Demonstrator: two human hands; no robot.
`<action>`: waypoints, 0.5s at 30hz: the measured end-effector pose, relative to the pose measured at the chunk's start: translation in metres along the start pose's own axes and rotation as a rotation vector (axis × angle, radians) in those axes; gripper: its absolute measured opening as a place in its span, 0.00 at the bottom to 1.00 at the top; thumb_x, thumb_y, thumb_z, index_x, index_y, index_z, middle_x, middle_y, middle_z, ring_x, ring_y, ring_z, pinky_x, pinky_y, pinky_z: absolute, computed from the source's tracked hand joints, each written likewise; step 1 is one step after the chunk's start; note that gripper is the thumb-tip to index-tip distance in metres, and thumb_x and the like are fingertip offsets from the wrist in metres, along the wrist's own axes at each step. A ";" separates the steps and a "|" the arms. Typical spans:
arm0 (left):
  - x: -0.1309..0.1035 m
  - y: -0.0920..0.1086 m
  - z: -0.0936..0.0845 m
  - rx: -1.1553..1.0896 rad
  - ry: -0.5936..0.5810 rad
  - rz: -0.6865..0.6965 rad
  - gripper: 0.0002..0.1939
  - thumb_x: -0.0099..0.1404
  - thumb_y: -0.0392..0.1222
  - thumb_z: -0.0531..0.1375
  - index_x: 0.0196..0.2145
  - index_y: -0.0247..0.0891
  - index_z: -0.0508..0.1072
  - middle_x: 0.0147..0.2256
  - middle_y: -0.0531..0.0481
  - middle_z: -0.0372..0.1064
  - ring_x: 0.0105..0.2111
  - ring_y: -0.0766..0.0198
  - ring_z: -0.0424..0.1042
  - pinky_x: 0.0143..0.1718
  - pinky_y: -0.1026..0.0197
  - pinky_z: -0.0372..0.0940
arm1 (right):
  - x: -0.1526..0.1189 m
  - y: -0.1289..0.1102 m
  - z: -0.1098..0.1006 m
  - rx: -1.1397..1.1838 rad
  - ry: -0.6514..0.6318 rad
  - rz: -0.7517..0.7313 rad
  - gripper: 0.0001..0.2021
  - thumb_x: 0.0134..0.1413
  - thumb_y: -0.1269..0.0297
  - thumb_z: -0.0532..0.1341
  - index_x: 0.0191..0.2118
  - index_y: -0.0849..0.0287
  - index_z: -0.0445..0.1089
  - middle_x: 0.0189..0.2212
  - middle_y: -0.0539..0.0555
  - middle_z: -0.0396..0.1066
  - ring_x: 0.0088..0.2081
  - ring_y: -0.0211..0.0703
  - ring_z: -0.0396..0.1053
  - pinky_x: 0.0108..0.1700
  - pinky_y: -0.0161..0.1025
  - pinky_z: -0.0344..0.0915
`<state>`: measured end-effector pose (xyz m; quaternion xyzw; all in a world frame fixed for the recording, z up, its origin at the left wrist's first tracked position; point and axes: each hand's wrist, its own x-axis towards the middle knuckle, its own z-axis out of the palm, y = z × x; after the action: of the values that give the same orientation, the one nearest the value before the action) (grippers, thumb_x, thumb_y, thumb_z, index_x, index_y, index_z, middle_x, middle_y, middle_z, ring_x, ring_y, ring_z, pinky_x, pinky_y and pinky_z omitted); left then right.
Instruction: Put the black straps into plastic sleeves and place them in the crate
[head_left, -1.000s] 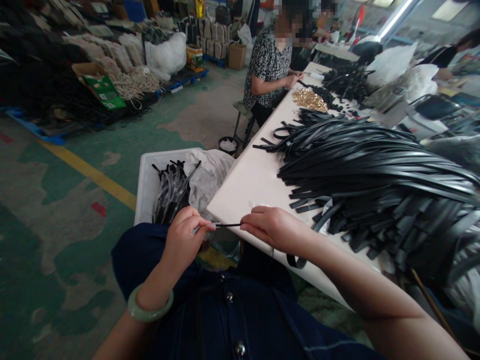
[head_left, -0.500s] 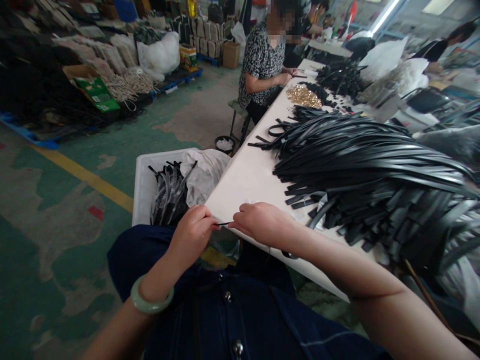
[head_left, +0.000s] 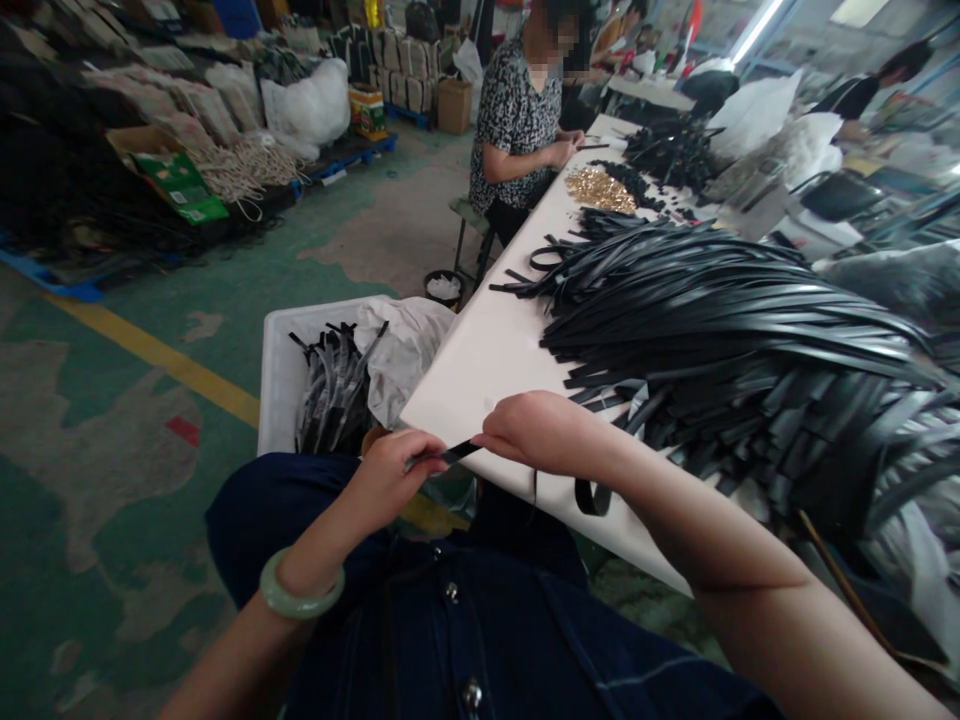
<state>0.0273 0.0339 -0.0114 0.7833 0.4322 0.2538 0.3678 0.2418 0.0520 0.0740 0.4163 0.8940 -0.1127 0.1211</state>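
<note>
Strap, blk, 1 pc. (head_left: 460,452): held btwn both hands, nr table (head_left: 480,375) corner.
L hand (head_left: 395,467): thumb + fingers pinched on strap. R hand (head_left: 534,430): fingers closed on same strap, back of hand up; fingertips partly hidden. Span btwn hands short, slanted. Loop, blk (head_left: 597,506), hangs below R wrist at table edge; same pc. or not, can't tell. Handling (judged): hold span flat, lightly taut, no twist; pinch close in for control; loop best hung free of edge. Adj.: pile, blk straps (head_left: 735,300), on table, to R; bin (head_left: 276,345) past L hand.
</note>
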 end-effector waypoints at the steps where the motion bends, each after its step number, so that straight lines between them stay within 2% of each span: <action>1: 0.001 0.001 0.000 -0.009 -0.013 0.008 0.04 0.60 0.34 0.59 0.30 0.38 0.75 0.29 0.51 0.73 0.31 0.63 0.71 0.32 0.63 0.61 | 0.001 0.000 0.000 -0.009 -0.004 -0.016 0.23 0.66 0.55 0.47 0.32 0.62 0.75 0.30 0.60 0.75 0.33 0.47 0.73 0.33 0.36 0.58; 5: 0.004 0.002 0.002 0.032 -0.034 0.030 0.05 0.58 0.31 0.60 0.29 0.39 0.75 0.28 0.51 0.74 0.31 0.62 0.71 0.33 0.63 0.61 | 0.005 0.000 0.004 -0.043 -0.007 -0.024 0.23 0.66 0.56 0.48 0.32 0.62 0.75 0.30 0.62 0.76 0.33 0.48 0.73 0.34 0.37 0.59; 9: 0.007 0.001 0.014 0.088 -0.004 0.031 0.06 0.58 0.32 0.59 0.29 0.38 0.76 0.29 0.50 0.74 0.31 0.61 0.71 0.34 0.62 0.61 | 0.009 -0.006 0.008 -0.002 -0.050 -0.058 0.22 0.66 0.56 0.48 0.34 0.63 0.76 0.30 0.61 0.76 0.33 0.48 0.74 0.35 0.37 0.61; 12: 0.010 0.004 0.023 0.073 -0.014 0.055 0.07 0.59 0.31 0.57 0.28 0.38 0.75 0.27 0.50 0.74 0.30 0.62 0.71 0.32 0.63 0.61 | 0.013 -0.013 0.014 0.044 -0.066 -0.045 0.24 0.65 0.53 0.48 0.34 0.64 0.76 0.31 0.63 0.76 0.35 0.49 0.74 0.36 0.38 0.61; 15: 0.009 -0.001 0.021 0.098 -0.025 0.064 0.08 0.59 0.30 0.56 0.29 0.38 0.75 0.28 0.49 0.74 0.30 0.61 0.72 0.31 0.63 0.61 | 0.014 -0.011 0.023 0.141 -0.063 -0.010 0.23 0.63 0.49 0.52 0.35 0.65 0.76 0.32 0.63 0.76 0.36 0.50 0.73 0.36 0.37 0.61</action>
<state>0.0461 0.0341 -0.0238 0.8169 0.4140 0.2343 0.3262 0.2275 0.0485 0.0491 0.4157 0.8817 -0.1889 0.1188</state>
